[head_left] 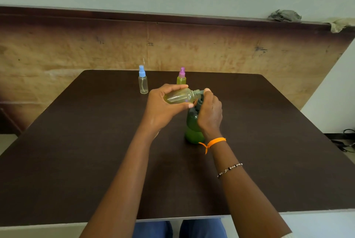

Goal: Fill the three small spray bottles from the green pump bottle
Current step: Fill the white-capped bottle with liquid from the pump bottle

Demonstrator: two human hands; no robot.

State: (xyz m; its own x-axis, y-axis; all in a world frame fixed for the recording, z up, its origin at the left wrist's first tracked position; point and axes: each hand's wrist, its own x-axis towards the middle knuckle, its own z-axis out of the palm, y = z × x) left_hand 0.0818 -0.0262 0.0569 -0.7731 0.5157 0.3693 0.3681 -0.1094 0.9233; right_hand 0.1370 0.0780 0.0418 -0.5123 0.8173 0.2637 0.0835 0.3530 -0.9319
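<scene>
The green pump bottle [193, 128] stands upright at the middle of the dark table [76, 151]. My right hand [210, 112] is curled over its pump head, thumb on top. My left hand [163, 107] grips a small uncapped spray bottle [179, 96] on its side, its open threaded neck at the pump spout; yellow-green liquid shows inside. Behind, a purple-capped spray bottle [181, 77] holds yellow-green liquid. To its left stands a blue-capped spray bottle [143, 82], clear and seemingly without liquid.
A brown board [76, 49] leans against the wall behind the table. Crumpled cloths [285, 16] lie on its top edge at the right. Cables [345, 141] lie on the floor at the far right. My knees show below the table's near edge.
</scene>
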